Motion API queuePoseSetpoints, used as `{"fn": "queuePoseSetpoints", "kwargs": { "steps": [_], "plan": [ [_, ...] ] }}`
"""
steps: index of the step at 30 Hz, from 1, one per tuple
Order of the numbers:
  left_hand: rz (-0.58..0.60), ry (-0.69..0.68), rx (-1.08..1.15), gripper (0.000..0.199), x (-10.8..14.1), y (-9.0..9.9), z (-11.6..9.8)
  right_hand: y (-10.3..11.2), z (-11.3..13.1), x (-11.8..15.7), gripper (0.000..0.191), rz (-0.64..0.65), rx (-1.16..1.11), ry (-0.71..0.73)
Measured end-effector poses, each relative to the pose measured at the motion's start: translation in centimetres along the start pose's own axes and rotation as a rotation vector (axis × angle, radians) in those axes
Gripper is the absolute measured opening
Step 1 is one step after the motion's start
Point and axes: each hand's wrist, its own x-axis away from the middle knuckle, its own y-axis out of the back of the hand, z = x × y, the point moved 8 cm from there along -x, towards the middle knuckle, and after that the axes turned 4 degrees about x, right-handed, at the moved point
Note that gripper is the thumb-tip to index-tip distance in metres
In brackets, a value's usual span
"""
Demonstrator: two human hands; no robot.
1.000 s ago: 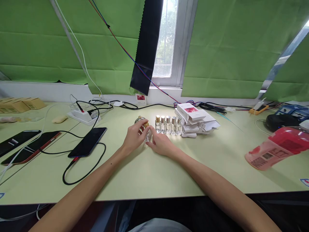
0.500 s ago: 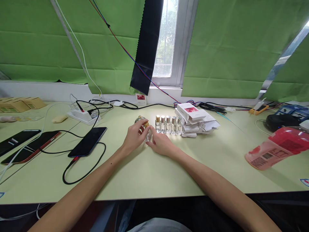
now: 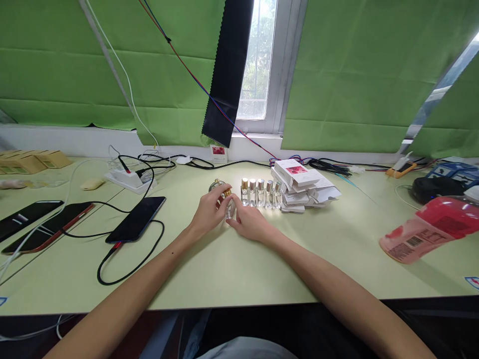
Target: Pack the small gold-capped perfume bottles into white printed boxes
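Note:
A small clear glass perfume bottle (image 3: 231, 211) with a gold cap stands between my hands at the middle of the table. My left hand (image 3: 209, 210) is closed with thumb and fingers around the cap end. My right hand (image 3: 250, 219) grips the glass body from the right side. Behind my left fingers, partly hidden, sits a rounded ornate gold and glass object (image 3: 216, 184). Just right of the held bottle, several similar small bottles (image 3: 261, 193) stand upright in a row, with gold and silver caps.
Beside the bottle row lies a pile of flattened white boxes (image 3: 305, 184). A pink drink bottle (image 3: 422, 232) stands at the right. Phones, including a cabled black one (image 3: 136, 219), lie left near a white power strip (image 3: 129, 180). Cables run along the back wall.

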Motion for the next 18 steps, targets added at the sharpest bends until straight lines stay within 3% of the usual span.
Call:
{"fn": "queuePoseSetpoints", "kwargs": {
  "steps": [18],
  "plan": [
    [0.025,0.000,-0.031,0.031,0.05,-0.27,0.20,0.18,0.00,0.07,0.072,0.007,0.002,-0.031]
  ]
}}
